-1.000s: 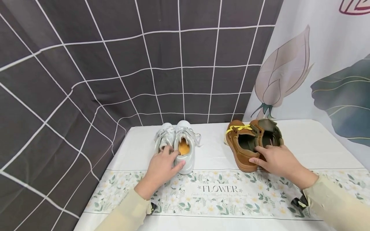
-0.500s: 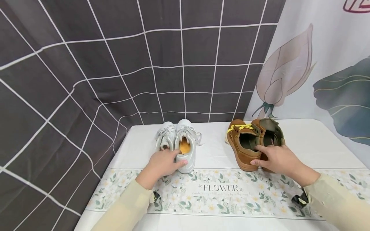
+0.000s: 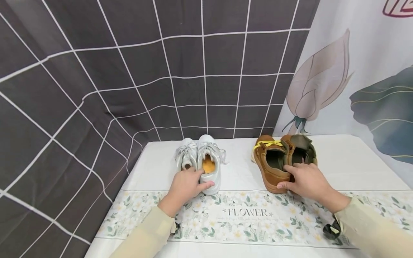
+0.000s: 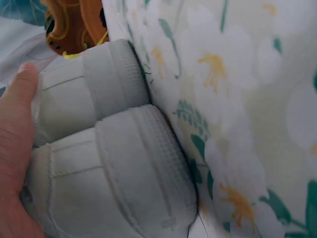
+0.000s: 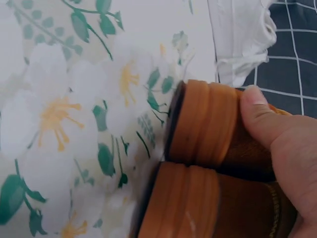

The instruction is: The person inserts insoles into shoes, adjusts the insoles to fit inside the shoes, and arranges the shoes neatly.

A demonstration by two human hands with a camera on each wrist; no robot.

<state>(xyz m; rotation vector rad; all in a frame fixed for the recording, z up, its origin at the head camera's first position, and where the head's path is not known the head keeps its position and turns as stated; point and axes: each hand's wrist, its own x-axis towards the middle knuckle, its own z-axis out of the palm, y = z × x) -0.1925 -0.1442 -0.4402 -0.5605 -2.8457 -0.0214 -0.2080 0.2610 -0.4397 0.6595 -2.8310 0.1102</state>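
Note:
In the head view, a pair of white lace-up sneakers stands side by side, toes toward the dark wall cloth. My left hand grips their heels, fingers over the collars and thumb at the back of the right sneaker. Part of the left sneaker is hidden by the hand. To the right is a pair of brown shoes with yellow laces. My right hand holds their heels, its thumb against the left shoe's back. Both brown heels rest on the cloth in the right wrist view.
A white tablecloth with a floral band reading FLOWER covers the table. Dark grid cloth hangs behind and to the left. A white curtain with a flower print hangs at the back right.
My left fingers, earlier over the left sneaker's opening, have drawn back to the heels. The sneakers sit slightly further right in view. The right hand has barely moved.

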